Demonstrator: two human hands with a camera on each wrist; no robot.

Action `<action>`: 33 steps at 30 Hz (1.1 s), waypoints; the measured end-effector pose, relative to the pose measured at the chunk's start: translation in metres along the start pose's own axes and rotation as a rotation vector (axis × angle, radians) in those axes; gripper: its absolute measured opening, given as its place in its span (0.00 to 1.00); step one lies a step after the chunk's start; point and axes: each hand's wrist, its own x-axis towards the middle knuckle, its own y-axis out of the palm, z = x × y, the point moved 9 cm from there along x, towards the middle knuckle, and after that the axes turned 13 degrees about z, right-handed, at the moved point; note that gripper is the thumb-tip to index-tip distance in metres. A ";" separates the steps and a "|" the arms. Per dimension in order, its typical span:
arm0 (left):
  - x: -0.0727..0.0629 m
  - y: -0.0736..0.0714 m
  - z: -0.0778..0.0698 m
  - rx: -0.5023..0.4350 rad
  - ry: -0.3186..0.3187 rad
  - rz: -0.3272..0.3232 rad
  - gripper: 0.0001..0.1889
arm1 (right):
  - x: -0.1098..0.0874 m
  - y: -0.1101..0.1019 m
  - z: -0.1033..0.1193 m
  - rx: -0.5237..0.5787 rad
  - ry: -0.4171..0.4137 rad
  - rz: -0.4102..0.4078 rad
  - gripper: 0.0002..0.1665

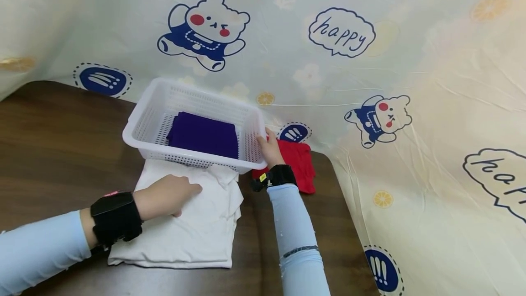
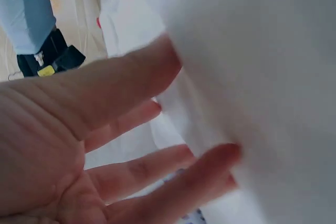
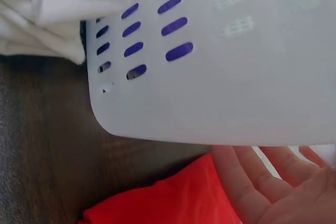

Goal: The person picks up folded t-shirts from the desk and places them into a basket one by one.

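Note:
A white perforated plastic basket [image 1: 154, 143] overlaps the far end of a folded white garment [image 1: 197, 236] in the head view. Inside it lies a folded dark purple cloth [image 1: 203, 134]. My right hand [image 1: 271, 150] grips the basket's right end, and in the right wrist view its fingers [image 3: 252, 177] reach beneath the rim. My left hand [image 1: 168, 195] is over the middle of the white garment. Seen from the left wrist, its thumb and fingers [image 2: 142, 174] stand apart against the white fabric, nothing pinched between them.
A folded red cloth [image 1: 302, 163] lies on the brown table [image 1: 53, 150] behind and beside my right wrist. A pale curtain [image 1: 287, 72] printed with bears hangs along the table's back and right edges, close behind the basket.

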 end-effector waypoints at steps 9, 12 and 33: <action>-0.029 0.006 0.026 -0.093 0.024 -0.099 0.25 | -0.002 -0.008 0.007 -0.041 -0.078 -0.121 0.33; -0.034 0.011 0.031 -0.151 0.029 -0.103 0.24 | -0.006 -0.009 0.008 -0.047 -0.098 -0.142 0.32; -0.071 0.029 0.071 -0.247 -0.282 -0.135 0.48 | -0.063 -0.004 -0.007 0.018 -0.052 0.114 0.37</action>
